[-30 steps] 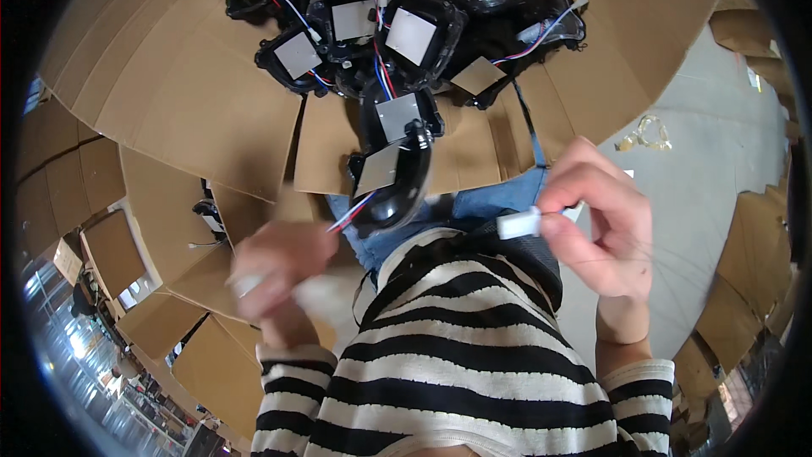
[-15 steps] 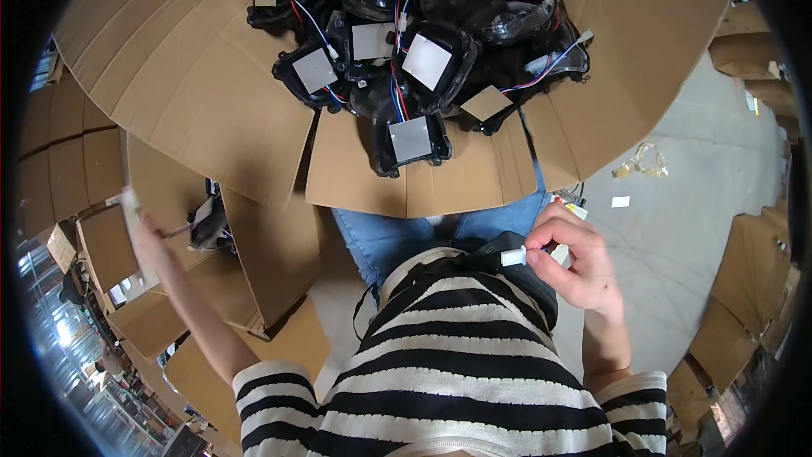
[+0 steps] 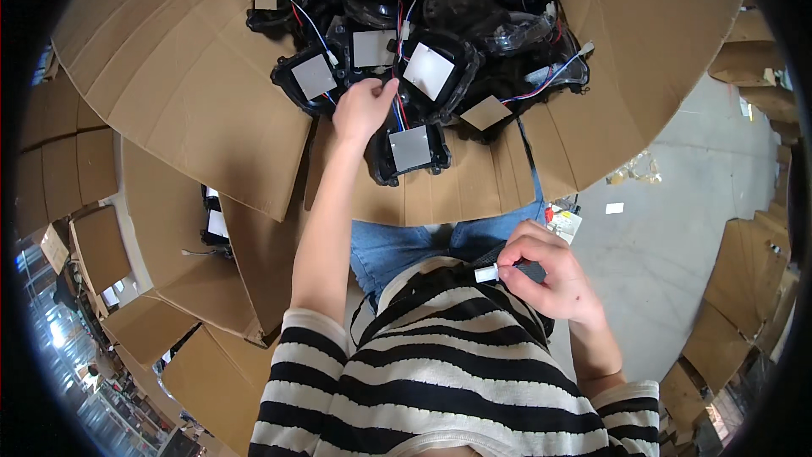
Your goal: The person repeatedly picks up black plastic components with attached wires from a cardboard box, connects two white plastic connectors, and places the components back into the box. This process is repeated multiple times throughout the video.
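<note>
My right hand (image 3: 550,275) is closed in a pinch on a small white plastic connector (image 3: 486,273), held in front of my striped top. My left hand (image 3: 362,110) reaches into a pile of black lamp-like units with clear covers. Its thumb stands apart from the fingers, beside red and blue wires (image 3: 401,106); the fingertips are partly hidden. Just below it sits a black unit with a square grey plate (image 3: 411,149). Other units with pale plates (image 3: 429,70) lie around the hand, some trailing wires with white plugs (image 3: 586,49).
A large open cardboard box (image 3: 194,76) holds the pile, its front flap (image 3: 474,182) against my legs. To the left, another carton (image 3: 266,262) contains more black units (image 3: 216,222). A small white card (image 3: 615,208) lies on the grey floor (image 3: 668,195) at right.
My left hand has swung from the left carton over to the pile in the large box. My right hand has shifted slightly left and down, still pinching the white connector.
</note>
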Motion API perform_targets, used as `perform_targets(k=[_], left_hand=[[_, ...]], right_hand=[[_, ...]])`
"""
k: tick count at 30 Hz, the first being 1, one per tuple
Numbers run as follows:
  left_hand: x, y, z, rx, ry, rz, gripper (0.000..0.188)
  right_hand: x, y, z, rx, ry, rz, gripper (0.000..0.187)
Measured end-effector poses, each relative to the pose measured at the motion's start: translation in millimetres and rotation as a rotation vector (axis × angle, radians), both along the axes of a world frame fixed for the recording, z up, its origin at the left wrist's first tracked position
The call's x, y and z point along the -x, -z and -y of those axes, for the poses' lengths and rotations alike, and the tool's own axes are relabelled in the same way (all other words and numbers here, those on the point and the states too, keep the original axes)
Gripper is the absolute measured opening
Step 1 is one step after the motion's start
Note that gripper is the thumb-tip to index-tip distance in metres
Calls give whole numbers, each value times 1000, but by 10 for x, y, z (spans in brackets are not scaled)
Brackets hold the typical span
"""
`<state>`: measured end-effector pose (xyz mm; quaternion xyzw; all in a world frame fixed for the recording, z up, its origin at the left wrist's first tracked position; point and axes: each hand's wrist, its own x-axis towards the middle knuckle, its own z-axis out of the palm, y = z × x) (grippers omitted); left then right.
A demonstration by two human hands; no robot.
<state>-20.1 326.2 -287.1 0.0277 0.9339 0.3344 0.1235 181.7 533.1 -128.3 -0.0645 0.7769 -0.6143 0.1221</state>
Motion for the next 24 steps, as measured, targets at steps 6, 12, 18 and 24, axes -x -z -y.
perform_targets(k=[6, 12, 18, 24], left_hand=[[39, 318, -101, 4, -63, 134, 32], [-391, 224, -34, -580, -172, -22, 23], [-43, 459, -6, -163, -42, 129, 37], [-294, 89, -66, -350, 15, -6, 19]], right_hand=[[2, 26, 29, 16, 2, 1, 5], [86, 96, 49, 27, -29, 13, 6], [137, 44, 128, 32, -88, -18, 6], [90, 83, 86, 35, -70, 12, 5]])
